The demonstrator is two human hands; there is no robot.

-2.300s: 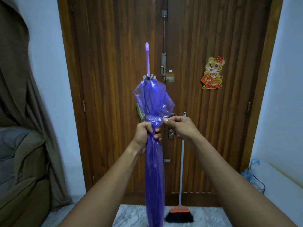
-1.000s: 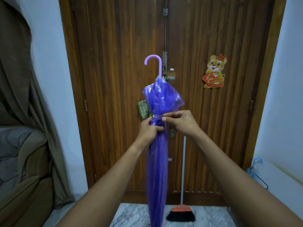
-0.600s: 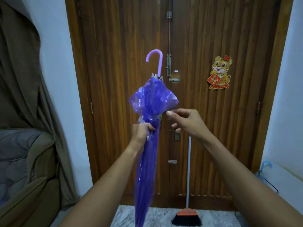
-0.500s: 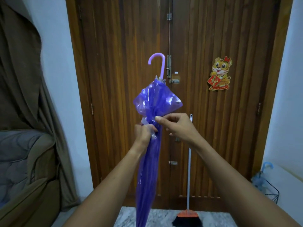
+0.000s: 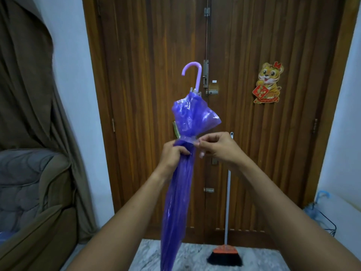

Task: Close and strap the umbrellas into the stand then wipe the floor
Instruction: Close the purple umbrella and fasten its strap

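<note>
Two hands | purple umbrella (image 5: 179, 192) furled, hook up | strap (image 5: 188, 140) seemingly wrapped

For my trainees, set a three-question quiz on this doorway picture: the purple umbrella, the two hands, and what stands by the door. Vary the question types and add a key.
1. True or false: the purple umbrella is held with its hooked handle pointing up.
2. Which hand grips the folded canopy just below the strap?
A. left hand
B. right hand
C. neither
3. Fill in: leaning against the wooden door behind the right forearm is a ______ with an orange head and black bristles.

Key
1. True
2. A; the right hand pinches the strap's end.
3. broom
</note>
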